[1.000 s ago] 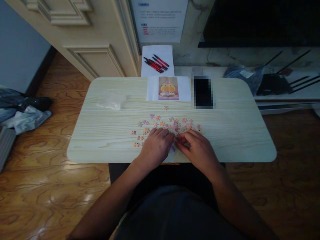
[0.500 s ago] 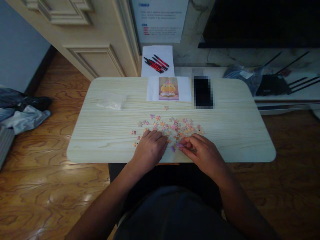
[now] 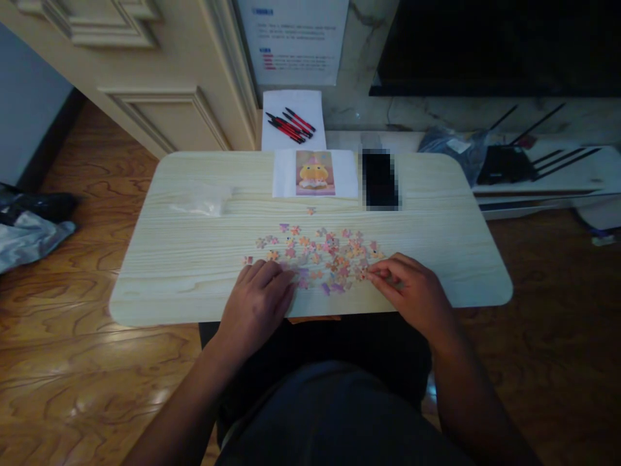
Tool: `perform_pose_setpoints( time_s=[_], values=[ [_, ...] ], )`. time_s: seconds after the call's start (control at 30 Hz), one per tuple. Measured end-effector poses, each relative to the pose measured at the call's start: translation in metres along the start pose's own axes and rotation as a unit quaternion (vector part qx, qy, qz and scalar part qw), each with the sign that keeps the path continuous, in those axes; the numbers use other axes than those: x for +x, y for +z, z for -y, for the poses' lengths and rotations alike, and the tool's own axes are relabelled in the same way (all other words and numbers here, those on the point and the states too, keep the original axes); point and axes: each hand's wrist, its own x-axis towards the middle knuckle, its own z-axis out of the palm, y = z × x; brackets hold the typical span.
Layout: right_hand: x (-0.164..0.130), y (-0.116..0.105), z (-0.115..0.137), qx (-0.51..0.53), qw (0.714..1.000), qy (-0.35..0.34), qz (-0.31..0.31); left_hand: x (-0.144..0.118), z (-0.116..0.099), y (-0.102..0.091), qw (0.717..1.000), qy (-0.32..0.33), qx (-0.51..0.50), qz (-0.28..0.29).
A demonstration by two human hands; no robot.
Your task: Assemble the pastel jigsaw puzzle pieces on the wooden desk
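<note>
Several small pink, orange and purple puzzle pieces (image 3: 323,251) lie scattered on a pale wooden table (image 3: 184,259). My left hand (image 3: 259,304) rests flat on the table at the left edge of the scatter, fingers spread and covering a few pieces. My right hand (image 3: 412,291) sits at the scatter's right edge, its thumb and fingertips pinched at a piece on the table. A printed picture of a yellow duck (image 3: 315,173) lies at the far edge of the table.
A dark phone (image 3: 380,178) lies right of the picture. A clear plastic bag (image 3: 201,202) is at the far left of the table. Red and black pens (image 3: 290,124) lie on white paper behind it. Bags sit on the wooden floor at left.
My hands have moved apart: the left slid left and nearer, the right went right. The pieces they covered now show between them. The view shifted slightly right.
</note>
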Motion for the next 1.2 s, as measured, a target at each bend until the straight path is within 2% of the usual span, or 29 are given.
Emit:
perform_pose_setpoints(
  time_s=[0.13,0.37,0.6,0.83,1.03,1.2],
  values=[
    [0.004,0.001,-0.009,-0.002,1.000,-0.016,-0.019,-0.005,0.003,0.002,1.000,0.013,-0.005,-0.010],
    [0.018,0.018,-0.004,-0.051,0.997,-0.045,-0.037,-0.004,0.000,0.014,0.998,0.042,-0.040,-0.020],
    [0.025,0.017,-0.006,-0.075,0.996,-0.033,-0.047,0.014,-0.019,0.026,0.996,0.073,-0.049,0.006],
    [0.032,0.013,-0.004,-0.088,0.994,-0.040,-0.051,0.023,-0.029,0.039,0.994,0.101,-0.028,0.002],
    [0.031,0.016,-0.005,-0.056,0.997,-0.002,-0.050,0.026,-0.025,0.037,0.997,0.066,-0.034,-0.001],
    [0.035,0.019,-0.004,-0.052,0.997,0.023,-0.061,0.048,-0.018,0.036,0.999,0.034,-0.037,0.000]
  ],
)
